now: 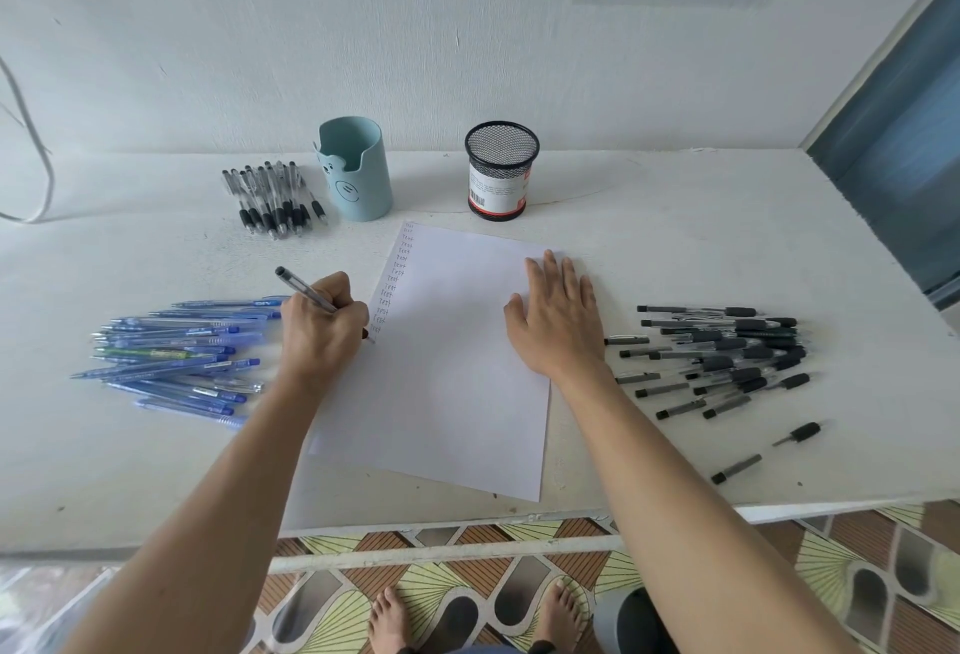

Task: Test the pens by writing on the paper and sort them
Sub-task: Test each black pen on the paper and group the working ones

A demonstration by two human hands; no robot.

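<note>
Soft, even daylight, perhaps from two o'clock; faint shadows, wide-angle bowing at edges, slight blur overall.

Left hand [322, 328]: curled into a writing grip, fingers and thumb pinched together around a pen [305, 288], knuckles up, back of the hand facing the camera.
Left wrist: bent slightly inward, heel of the hand low on the desk [156, 471].
Left forearm: bare, reaching forward and angling in from the lower left.
Right hand [558, 313]: flat, palm down, fingers straight and close together, thumb spread out to the left.
Right forearm: bare, stretched forward from the lower right.
Feet: bare, on the floor below.
</note>
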